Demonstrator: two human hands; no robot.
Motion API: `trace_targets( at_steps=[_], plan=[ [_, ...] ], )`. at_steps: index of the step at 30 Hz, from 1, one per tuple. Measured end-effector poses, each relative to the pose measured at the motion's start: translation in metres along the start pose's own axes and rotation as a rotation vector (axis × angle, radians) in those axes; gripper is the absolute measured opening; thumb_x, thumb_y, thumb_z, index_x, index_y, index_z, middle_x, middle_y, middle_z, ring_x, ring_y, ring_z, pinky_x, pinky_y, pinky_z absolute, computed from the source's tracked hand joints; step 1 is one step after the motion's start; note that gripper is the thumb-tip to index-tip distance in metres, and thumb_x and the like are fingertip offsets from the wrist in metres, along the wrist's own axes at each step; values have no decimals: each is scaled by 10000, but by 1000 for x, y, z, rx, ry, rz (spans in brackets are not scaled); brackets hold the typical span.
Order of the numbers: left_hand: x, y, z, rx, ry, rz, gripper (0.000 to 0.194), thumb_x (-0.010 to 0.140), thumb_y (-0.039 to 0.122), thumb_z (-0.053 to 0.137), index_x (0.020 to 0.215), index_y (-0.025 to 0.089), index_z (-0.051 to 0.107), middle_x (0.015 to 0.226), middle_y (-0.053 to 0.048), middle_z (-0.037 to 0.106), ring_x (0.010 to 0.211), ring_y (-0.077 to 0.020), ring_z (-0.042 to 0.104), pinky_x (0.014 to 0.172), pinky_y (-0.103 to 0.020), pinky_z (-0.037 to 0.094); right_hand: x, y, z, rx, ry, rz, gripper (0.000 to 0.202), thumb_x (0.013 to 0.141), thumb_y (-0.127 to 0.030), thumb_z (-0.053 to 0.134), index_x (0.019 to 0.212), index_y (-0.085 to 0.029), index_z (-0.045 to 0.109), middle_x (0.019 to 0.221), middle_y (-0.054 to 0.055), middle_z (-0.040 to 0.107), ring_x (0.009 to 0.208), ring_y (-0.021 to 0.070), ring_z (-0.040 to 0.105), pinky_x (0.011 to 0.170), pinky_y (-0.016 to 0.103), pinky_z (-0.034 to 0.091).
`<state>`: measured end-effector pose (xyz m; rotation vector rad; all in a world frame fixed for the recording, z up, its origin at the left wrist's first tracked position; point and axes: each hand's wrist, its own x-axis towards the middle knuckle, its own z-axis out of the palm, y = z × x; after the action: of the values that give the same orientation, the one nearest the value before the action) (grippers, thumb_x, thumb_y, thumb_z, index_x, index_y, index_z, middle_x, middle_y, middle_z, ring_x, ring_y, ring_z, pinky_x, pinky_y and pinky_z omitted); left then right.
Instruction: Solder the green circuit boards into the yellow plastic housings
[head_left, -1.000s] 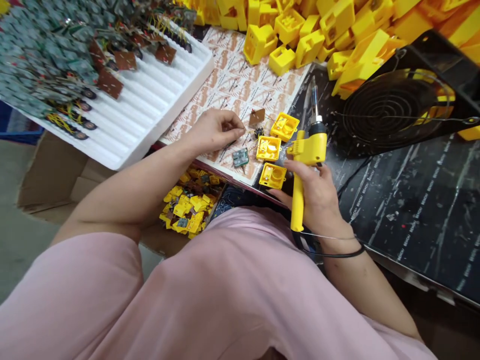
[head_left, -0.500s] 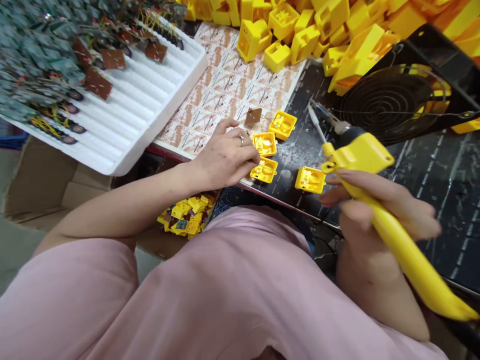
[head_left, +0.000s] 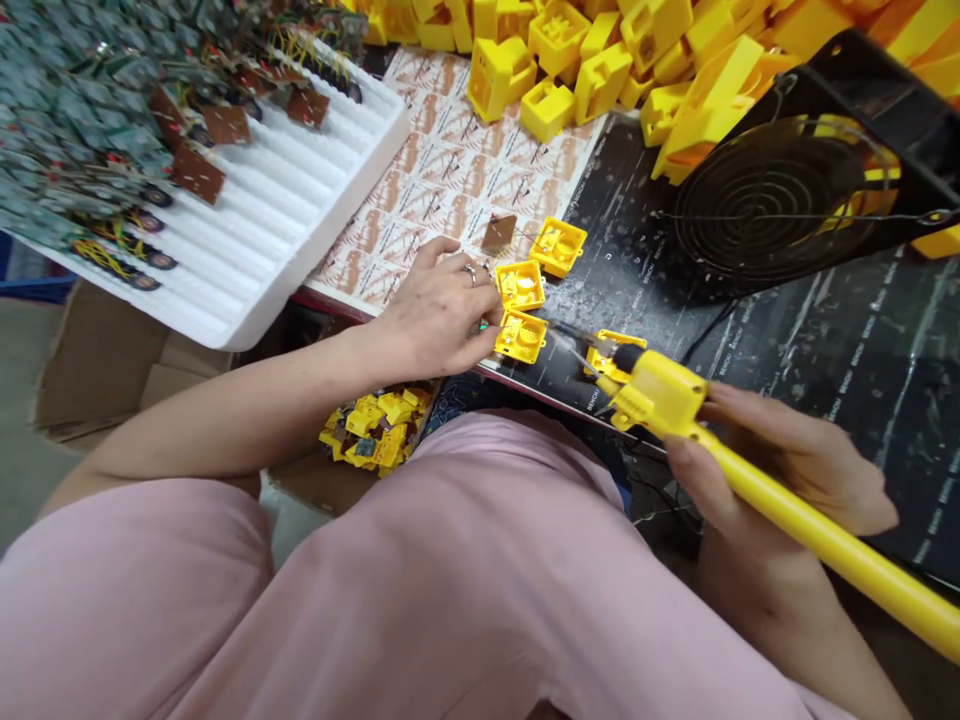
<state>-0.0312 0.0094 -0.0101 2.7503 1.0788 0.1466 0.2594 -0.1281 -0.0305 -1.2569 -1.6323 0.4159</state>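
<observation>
My right hand (head_left: 772,460) is closed around the yellow handle of a soldering iron (head_left: 664,395) with a solder feed nozzle. Its tip points left, close to the nearest of several small open yellow plastic housings (head_left: 521,337). My left hand (head_left: 442,315) rests at the bench edge, fingers bent, against the left side of that housing. Between thumb and fingers shows a bit of a green circuit board (head_left: 484,326), mostly hidden. Beyond the fingers lies a brown circuit board (head_left: 499,234), wired to the farthest housing (head_left: 559,247). Another housing (head_left: 615,352) sits partly behind the iron.
A white foam tray (head_left: 322,190) piled with wired green circuit boards stands at left. Yellow housings (head_left: 555,40) heap along the back. A black fan (head_left: 780,190) stands at back right. Below the bench, a cardboard box (head_left: 112,370) and a pile of yellow parts (head_left: 379,430) show.
My right hand has brought the soldering iron down and left, from in front of the fan to the nearest housing. My left hand stays at about the same spot.
</observation>
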Motion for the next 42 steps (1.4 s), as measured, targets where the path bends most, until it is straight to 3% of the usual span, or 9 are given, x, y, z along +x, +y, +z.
trace_targets(
  at_steps=[6,11,18,21,24,28,32,37,42],
  plan=[
    [5,-4,-1,-109,-90,22,245,890,326,500,799,213,697,876,-55,747,905,-233,632,1060,-500,440,22,-6,4,-55,-116,-325,336,833,-143,823,1121,-271,710,788,-34,772,638,160,750,530,234,624],
    [10,-7,-5,-146,-170,26,211,861,304,527,793,231,713,809,-17,745,835,-199,628,1100,-455,394,24,-9,6,-85,-199,-309,142,886,-187,798,926,-251,678,745,-23,748,635,153,746,534,231,610],
    [15,-2,-8,-109,-233,1,182,819,275,551,750,233,714,764,-12,729,787,-198,611,1066,-453,379,29,-11,6,-97,-331,-325,66,946,-244,757,928,-237,694,797,12,771,687,165,768,592,249,641],
    [17,-2,-8,-95,-228,6,195,822,289,545,735,231,709,729,-14,715,768,-193,597,1058,-446,380,35,-17,6,-58,-355,-399,178,879,-165,816,956,-260,686,819,-3,778,692,157,759,596,251,640],
    [19,-2,-8,-66,-232,11,211,827,302,538,745,231,719,700,-13,701,763,-194,593,1039,-430,386,38,-25,2,-66,-390,-368,220,863,-118,818,953,-261,678,820,-10,766,736,158,763,658,268,654],
    [22,0,-9,-11,-272,5,214,815,300,542,753,231,735,690,-11,691,749,-195,599,1012,-419,395,34,-26,-10,-103,-356,-277,41,985,-250,707,956,-256,678,832,6,744,769,152,754,701,279,646],
    [26,4,-13,37,-315,3,234,824,292,525,775,231,745,699,-9,684,778,-200,623,1005,-412,403,30,-21,-15,-145,-370,-218,194,1046,-356,620,915,-230,687,770,29,706,741,149,724,682,276,612],
    [28,8,-17,55,-374,-28,255,843,295,513,809,222,755,719,-18,694,827,-214,653,1027,-420,411,30,-16,-9,-105,-258,-251,34,984,-215,698,1004,-244,699,791,3,713,711,137,719,621,250,585],
    [20,4,-17,29,-322,-13,282,908,306,489,866,230,757,840,-21,749,933,-226,672,1098,-460,396,28,-6,-8,-160,-197,-295,523,858,-162,841,1341,-270,674,898,2,794,706,172,753,605,274,612]
  ],
)
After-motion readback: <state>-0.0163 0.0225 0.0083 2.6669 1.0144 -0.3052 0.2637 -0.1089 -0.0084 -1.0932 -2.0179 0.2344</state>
